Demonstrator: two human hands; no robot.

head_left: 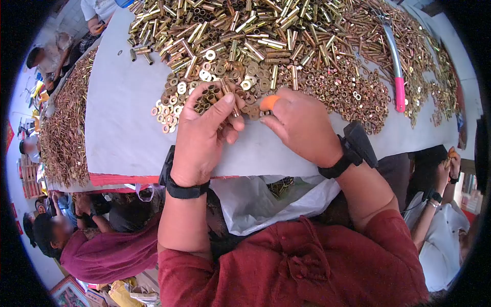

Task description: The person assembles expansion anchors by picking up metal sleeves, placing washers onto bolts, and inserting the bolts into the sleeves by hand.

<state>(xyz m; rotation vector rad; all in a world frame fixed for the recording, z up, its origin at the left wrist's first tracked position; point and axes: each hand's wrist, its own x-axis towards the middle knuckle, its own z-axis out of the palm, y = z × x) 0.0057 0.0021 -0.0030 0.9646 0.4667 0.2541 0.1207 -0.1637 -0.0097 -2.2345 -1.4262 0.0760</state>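
Observation:
A bunch of short metal tubes (pixel 208 97) rests in my left hand (pixel 204 123), its fingers curled round them and the thumb over a longer bolt-like piece (pixel 229 97). To its right, my right hand (pixel 302 123) has thumb and index finger bent close together, an orange cover (pixel 269 103) on one fingertip; anything between the tips is too small to make out. Flat washers (pixel 181 87) lie around and behind my left hand. Beyond my right hand spreads a heap of small nuts (pixel 353 94). Brass-coloured sleeves (pixel 255 48) are piled at the back.
A tool with a pink handle (pixel 399 94) lies on the right heap. White plastic (pixel 276 202) hangs below the grey table's (pixel 133 138) front edge. Co-workers are on both sides, one in a purple top (pixel 112 248). Another heap of metal parts (pixel 66 128) is at left.

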